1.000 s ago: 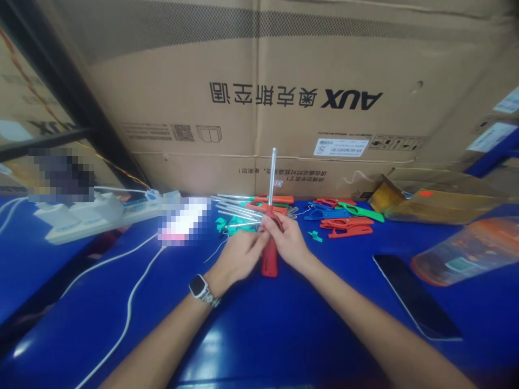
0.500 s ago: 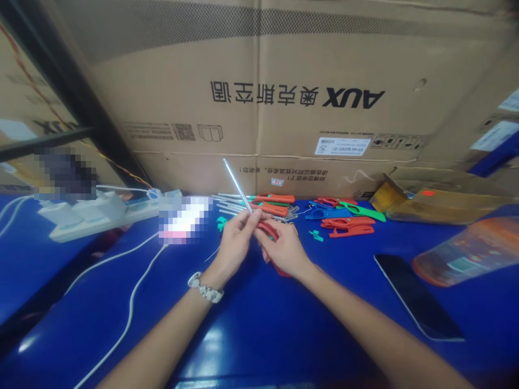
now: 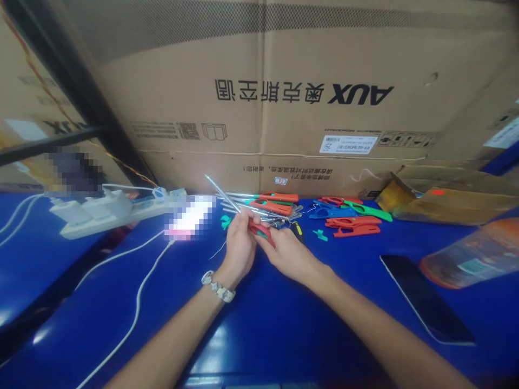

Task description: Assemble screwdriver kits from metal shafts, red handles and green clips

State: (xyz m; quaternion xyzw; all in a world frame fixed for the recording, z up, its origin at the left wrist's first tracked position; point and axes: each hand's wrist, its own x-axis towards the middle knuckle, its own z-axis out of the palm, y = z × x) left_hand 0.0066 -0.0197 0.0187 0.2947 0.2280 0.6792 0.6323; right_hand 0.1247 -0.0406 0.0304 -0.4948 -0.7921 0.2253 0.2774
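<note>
Both hands meet on a long-nosed gas lighter (image 3: pixel 263 235) with a red body, a green part in its side and a thin metal tube pointing up and left. My left hand (image 3: pixel 240 246), with a bracelet watch at the wrist, is closed around it where tube and body join. The fingers of my right hand (image 3: pixel 290 251) wrap the rear of the red body, hiding part of it. Just beyond lie several orange lighters (image 3: pixel 279 206) with metal tubes. Right of them are loose red casing halves (image 3: pixel 357 227), a blue casing (image 3: pixel 330 212) and a green casing (image 3: pixel 371 212).
A black phone (image 3: pixel 425 300) and a clear plastic jar (image 3: pixel 474 256) lie to the right. Behind stands a large cardboard box (image 3: pixel 292 124). On the left, a white power strip (image 3: pixel 85 227) trails cables across the blue table. A yellow-black screwdriver handle (image 3: pixel 298 231) shows beside my right hand.
The lighter's metal tube has swung lower and further left. Its red body now lies flatter, showing more of the green part. My left hand has turned with it. The view has shifted slightly.
</note>
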